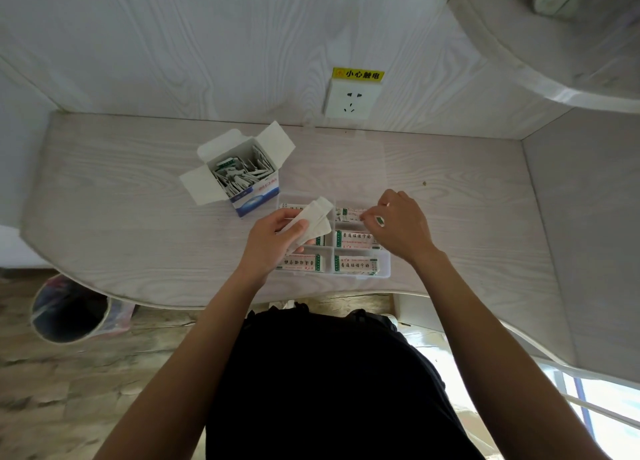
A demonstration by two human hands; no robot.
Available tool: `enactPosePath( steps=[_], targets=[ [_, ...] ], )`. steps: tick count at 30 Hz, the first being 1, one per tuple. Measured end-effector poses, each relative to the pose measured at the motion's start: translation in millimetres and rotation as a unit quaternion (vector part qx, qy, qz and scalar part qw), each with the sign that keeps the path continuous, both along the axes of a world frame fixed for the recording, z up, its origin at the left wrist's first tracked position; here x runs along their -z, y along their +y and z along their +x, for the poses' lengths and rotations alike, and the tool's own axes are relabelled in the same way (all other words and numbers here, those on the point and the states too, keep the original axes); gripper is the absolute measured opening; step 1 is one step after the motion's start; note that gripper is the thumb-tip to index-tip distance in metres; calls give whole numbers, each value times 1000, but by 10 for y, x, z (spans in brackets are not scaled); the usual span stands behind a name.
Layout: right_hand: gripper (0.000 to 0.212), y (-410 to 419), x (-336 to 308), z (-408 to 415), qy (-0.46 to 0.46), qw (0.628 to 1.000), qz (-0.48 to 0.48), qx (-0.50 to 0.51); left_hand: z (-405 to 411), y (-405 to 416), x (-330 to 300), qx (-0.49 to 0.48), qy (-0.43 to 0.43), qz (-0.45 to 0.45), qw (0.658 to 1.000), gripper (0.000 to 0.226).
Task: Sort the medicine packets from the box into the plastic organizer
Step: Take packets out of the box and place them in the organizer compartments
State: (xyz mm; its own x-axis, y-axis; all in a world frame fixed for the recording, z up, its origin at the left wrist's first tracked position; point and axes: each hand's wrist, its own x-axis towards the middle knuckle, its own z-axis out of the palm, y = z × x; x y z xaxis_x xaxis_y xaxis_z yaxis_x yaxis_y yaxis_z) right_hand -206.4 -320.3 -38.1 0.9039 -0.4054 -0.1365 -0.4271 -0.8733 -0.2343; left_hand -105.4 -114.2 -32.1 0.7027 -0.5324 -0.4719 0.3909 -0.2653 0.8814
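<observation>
Clearly light and floppy, the packets [313, 222] fan from the left hand [273, 239]; the right hand [398, 224] pinches one at its edge, at three o'clock.

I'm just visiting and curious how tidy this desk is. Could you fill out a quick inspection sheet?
Surface: pale wood-grain desk.
Job's things: open box with packets inside; clear plastic organizer, packets in its compartments.
Clutter: small dark speck on desk.
Grips: left hand holds white packets; right hand pinches one packet over the organizer.
Cables: nothing seen.
Surroundings: wall socket under yellow warning label; lined bin on the floor.
</observation>
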Motion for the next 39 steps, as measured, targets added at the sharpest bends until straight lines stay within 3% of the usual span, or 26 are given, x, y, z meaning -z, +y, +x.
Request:
enactPosePath(
  steps=[4,9,18,25,32,39],
  targets=[
    [21,-16,5,1,-28,999,14,36,0,8,-7,6,-9,7,1000,11],
    [27,-61,-36,152,51,998,23,33,-5,0,-25,8,-2,5,1000,10],
    [24,-120,-73,350,154,980,-76,-101,-11,0,-8,-1,1,-3,1000,10],
    [28,-119,-48,330,140,973,-90,-160,-21,9,4,4,-2,3,1000,9],
    [26,-28,-60,358,90,990,32,-103,-27,22,-16,-8,8,8,1000,14],
    [30,-49,-81,256,149,980,-86,-98,-28,10,-23,0,2,12,1000,15]
  ],
)
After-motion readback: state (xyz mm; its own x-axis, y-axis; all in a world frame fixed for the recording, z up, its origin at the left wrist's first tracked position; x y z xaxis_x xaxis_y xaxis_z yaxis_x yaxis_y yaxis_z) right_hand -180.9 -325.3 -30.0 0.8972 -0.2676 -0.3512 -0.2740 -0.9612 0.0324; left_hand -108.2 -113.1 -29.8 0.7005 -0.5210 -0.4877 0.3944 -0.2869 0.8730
